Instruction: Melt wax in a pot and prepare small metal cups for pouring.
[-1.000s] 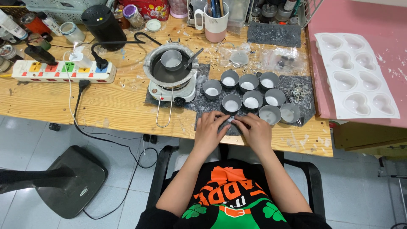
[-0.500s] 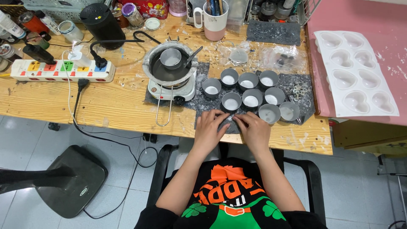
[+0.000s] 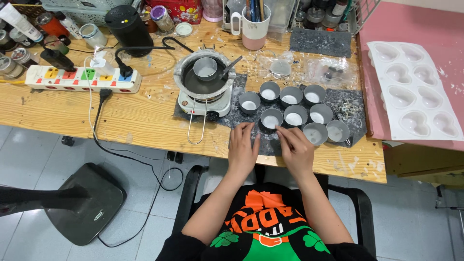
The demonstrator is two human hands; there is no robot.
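A wooden table [image 3: 121,118] carries a dark mat [image 3: 350,108] near its front edge, with a small hotplate and pot [image 3: 204,84] at the mat's left end and eight grey tins [image 3: 296,113] clustered on it. The left hand [image 3: 242,150] lies flat and open on the mat's front edge. The right hand [image 3: 296,151] beside it has its fingertips pinched at the rim of the nearest tin [image 3: 271,117].
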